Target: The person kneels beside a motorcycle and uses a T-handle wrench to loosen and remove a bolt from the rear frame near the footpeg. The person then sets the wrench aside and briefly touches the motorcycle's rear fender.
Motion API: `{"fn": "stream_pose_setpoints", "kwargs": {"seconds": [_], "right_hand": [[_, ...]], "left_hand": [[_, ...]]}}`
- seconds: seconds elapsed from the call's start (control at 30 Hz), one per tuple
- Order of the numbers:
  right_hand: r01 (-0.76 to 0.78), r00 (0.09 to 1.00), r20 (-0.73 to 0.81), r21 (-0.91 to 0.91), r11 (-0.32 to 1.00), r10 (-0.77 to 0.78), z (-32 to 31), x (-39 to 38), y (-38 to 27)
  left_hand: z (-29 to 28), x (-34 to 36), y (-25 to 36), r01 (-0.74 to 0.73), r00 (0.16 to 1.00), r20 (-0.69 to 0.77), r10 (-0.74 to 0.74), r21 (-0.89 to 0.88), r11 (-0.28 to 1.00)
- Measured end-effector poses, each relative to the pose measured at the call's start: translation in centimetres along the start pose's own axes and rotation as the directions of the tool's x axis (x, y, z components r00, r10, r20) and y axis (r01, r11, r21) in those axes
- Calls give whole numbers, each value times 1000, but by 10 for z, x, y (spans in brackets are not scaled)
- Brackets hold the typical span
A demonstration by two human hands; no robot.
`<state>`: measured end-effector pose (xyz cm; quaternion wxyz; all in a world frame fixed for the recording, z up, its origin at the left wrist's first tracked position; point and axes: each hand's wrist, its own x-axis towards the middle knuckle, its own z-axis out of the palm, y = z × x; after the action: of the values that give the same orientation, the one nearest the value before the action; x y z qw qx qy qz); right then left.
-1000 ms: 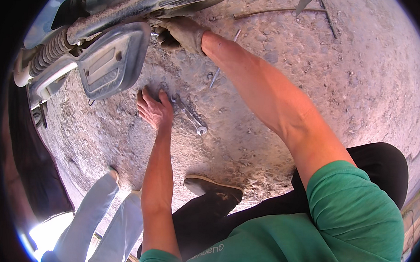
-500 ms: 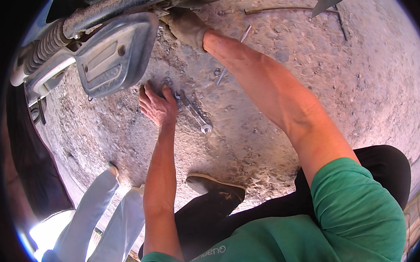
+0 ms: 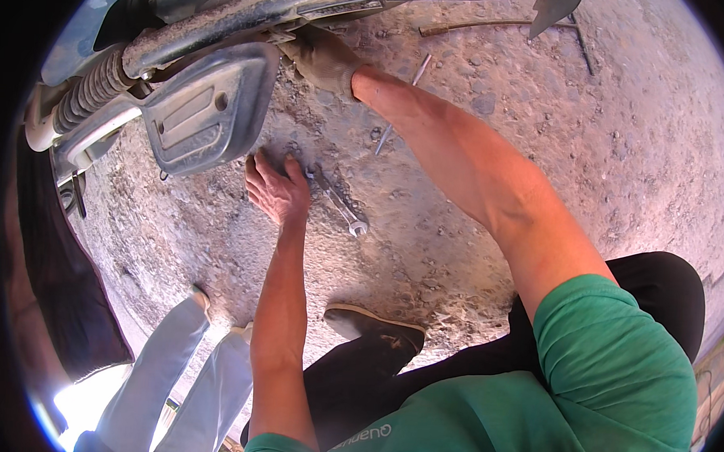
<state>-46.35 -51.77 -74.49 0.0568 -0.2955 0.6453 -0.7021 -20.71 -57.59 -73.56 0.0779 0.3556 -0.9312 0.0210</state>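
Observation:
My bare left hand [image 3: 279, 192] rests on the rough ground with its fingers spread, just below a grey plastic guard [image 3: 213, 114]. It holds nothing. Beside its thumb lies an open-ended wrench [image 3: 344, 207], apart from the hand. My right hand [image 3: 327, 61], in a dirty brown work glove, reaches in under the vehicle's muddy tube [image 3: 217, 22] past the guard. The tube and nearby parts hide its fingers, so what they touch or hold cannot be made out.
A thin metal rod [image 3: 417, 71] lies beside my right forearm. Farther off is a long bent bar [image 3: 500, 24]. A ribbed rubber boot [image 3: 93, 97] covers part of the vehicle at left. Another person's legs in light trousers [image 3: 154, 362] stand at lower left, near my shoe [image 3: 374, 323].
The whole view has shifted slightly, so the vehicle and ground sit a little lower. Both hands keep nearly the same places, the left still spread and the right still under the vehicle.

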Motion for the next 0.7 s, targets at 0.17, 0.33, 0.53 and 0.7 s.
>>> {"fn": "stream_pose_setpoints", "kwargs": {"seconds": [0.17, 0.33, 0.53, 0.7], "right_hand": [[-69, 998, -5, -104, 992, 69, -9, -5, -15], [-60, 996, 58, -141, 988, 69, -4, 0, -20], [-119, 993, 20, 57, 991, 118, 2, -2, -15], [-610, 790, 228, 377, 697, 569, -3, 2, -31]], "left_hand": [[1, 1, -1, 10, 1000, 6, -10, 5, 1000], [2, 1, 0, -7, 1000, -29, 7, 9, 1000], [0, 0, -2, -14, 1000, -14, 14, -7, 1000], [-1, 0, 0, -19, 999, -32, 18, -19, 1000]]}}
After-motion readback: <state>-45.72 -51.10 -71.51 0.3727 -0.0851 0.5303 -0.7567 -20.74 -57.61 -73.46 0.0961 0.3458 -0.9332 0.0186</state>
